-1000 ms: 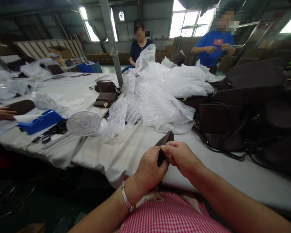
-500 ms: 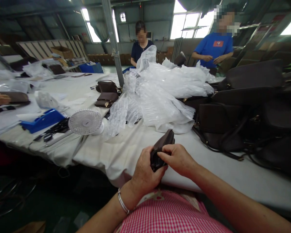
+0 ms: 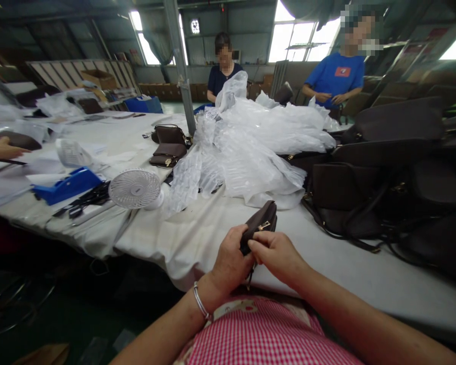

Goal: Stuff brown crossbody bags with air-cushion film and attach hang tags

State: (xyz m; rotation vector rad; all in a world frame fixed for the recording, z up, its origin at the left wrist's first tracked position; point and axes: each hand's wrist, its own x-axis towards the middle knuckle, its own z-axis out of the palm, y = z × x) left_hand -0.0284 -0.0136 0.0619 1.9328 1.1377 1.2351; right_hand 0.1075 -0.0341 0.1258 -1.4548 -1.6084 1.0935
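Note:
A small dark brown zip pouch [image 3: 259, 220] is held up over the front edge of the table, with a gold-coloured zip pull showing on its near side. My left hand [image 3: 231, 258] is wrapped round its lower left side. The fingers of my right hand [image 3: 275, 253] are pinched together at its lower right edge, just below the zip pull; what the fingertips grip is partly hidden. A short dark strap or cord dangles beneath the pouch, between my hands.
Clear plastic wrapping [image 3: 251, 137] is heaped ahead. Dark bags [image 3: 380, 187] pile up at right. A white fan [image 3: 135, 188], a blue tape dispenser [image 3: 68, 185] and brown bags [image 3: 169, 147] lie leftward. A metal post [image 3: 180, 66] rises mid-table. Two people stand behind; another person's hand [image 3: 3, 148] shows far left.
The pouch has turned in my hands, so its gold zip pull now shows and its dark opening is mostly hidden. My right fingers have closed lower on it. The other person's hand at left has shifted.

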